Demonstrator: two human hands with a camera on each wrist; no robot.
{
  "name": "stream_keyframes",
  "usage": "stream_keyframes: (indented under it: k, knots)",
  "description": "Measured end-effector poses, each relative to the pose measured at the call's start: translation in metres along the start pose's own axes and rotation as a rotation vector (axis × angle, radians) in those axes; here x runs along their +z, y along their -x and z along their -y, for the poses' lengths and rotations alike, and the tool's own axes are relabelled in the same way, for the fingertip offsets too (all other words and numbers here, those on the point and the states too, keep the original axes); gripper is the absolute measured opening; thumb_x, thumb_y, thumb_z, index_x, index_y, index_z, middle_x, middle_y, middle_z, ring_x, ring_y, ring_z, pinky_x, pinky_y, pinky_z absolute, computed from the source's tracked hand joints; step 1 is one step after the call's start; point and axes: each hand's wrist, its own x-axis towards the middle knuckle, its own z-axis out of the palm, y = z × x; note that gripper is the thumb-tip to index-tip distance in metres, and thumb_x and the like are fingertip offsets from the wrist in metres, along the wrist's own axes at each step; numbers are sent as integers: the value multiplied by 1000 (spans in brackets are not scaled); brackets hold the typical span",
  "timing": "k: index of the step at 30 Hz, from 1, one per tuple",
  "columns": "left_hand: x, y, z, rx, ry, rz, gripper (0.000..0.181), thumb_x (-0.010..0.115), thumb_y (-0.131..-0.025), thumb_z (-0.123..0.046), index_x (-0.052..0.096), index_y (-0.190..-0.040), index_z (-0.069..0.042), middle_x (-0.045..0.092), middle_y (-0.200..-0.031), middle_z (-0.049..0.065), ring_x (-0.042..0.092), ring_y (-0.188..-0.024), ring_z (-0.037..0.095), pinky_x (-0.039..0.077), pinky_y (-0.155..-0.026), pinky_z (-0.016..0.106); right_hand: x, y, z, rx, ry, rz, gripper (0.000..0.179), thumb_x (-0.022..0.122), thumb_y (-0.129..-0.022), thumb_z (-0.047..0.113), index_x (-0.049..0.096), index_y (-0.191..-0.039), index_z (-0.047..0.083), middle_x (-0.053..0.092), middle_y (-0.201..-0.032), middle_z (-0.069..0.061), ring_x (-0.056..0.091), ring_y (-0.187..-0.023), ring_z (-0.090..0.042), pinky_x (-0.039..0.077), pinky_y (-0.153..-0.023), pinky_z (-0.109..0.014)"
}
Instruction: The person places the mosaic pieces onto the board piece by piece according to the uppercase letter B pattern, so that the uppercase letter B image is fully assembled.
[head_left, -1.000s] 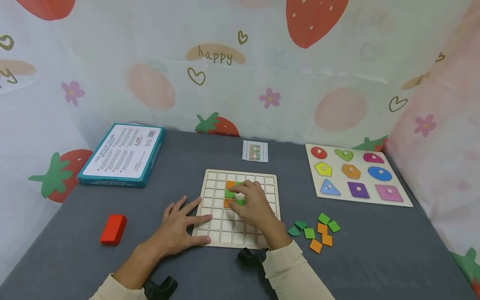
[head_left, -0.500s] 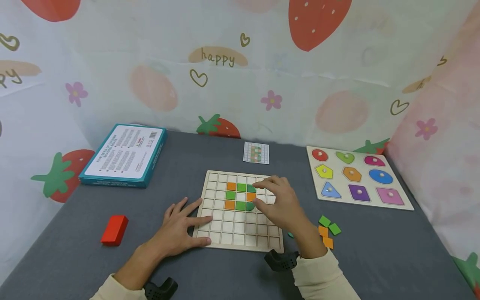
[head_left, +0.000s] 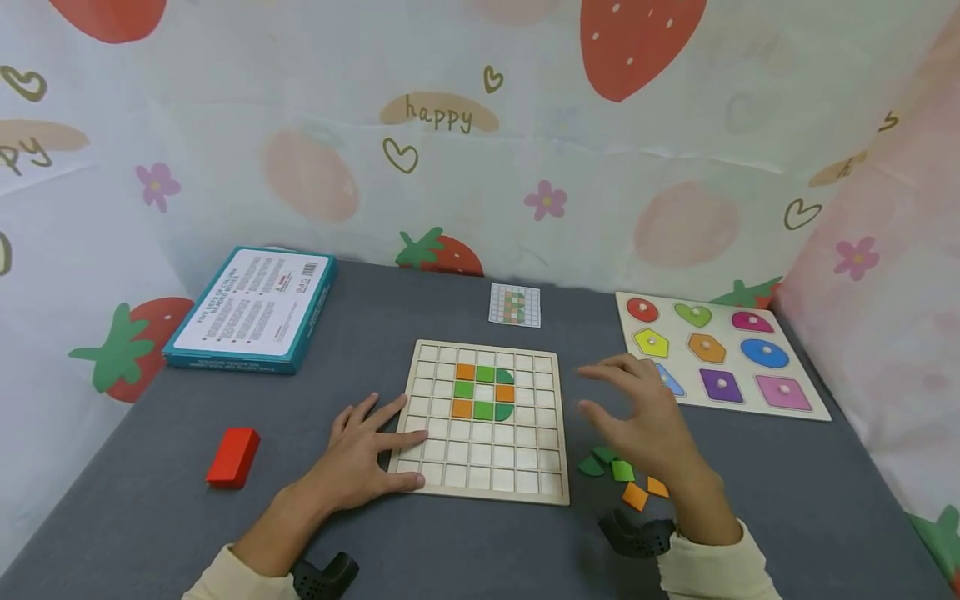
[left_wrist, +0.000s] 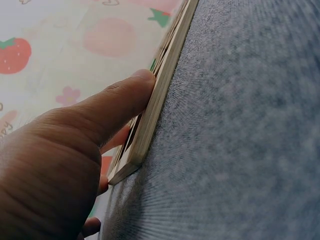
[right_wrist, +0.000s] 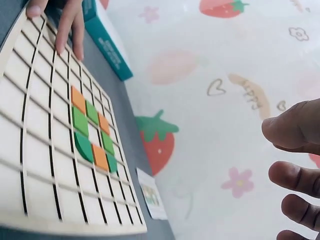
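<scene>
Right hand (head_left: 652,417) covers part of the cream shape puzzle board with knobbed coloured pieces (head_left: 732,360), blue triangle included, and one loose orange tile beside the wrist. Both cream sleeves (head_left: 716,571) cut off at the bottom of the head view. Detail on the small white card with a printed coloured grid (head_left: 514,305), beyond the hands, too small to make out.

Left wrist view: pale wooden grid board (head_left: 480,454) nearly edge-on, thumb of left hand (head_left: 367,458) on its edge, other fingers mostly behind the thumb, tiles barely visible. Right wrist view: board face clear, right-hand fingers cut off at the frame edge, thumb and fingertips apart with nothing between.

Wooden board lies between the hands: left hand touches its near-left side, fingers spread; right hand is raised off its right side. Eight tiles ring one bare cell: orange squares (head_left: 465,372), light green squares (head_left: 485,374), dark green rounded pieces (head_left: 504,412). Loose green and orange tiles (head_left: 623,472) on the grey surface (head_left: 450,550) just below right hand in the head view. Red rectangular block (head_left: 233,458) left of left hand; teal-and-white box (head_left: 251,308) beyond it.
</scene>
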Motion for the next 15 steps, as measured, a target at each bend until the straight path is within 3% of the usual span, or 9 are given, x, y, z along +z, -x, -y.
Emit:
stream_keyframes:
  k: [5,15]
  knots:
    - [2,-1,0,4,-5,-4,63,73,-76,-60,67,-128,-26,33,-152,12,16,-138,47,8,-103,67,-16,16,-19,28,21,-31,37,78,-77,-2,70,-114,3,60,-109,-8,47,-104,-28,41,-81,-50]
    - [1,0,0,-4,-6,-5,63,73,-76,-61,67,-128,-25,34,-152,12,16,-138,47,7,-103,67,-31,46,-56,176,16,-35,35,77,-80,0,68,-114,2,59,-108,-11,48,-103,-28,39,-82,-55]
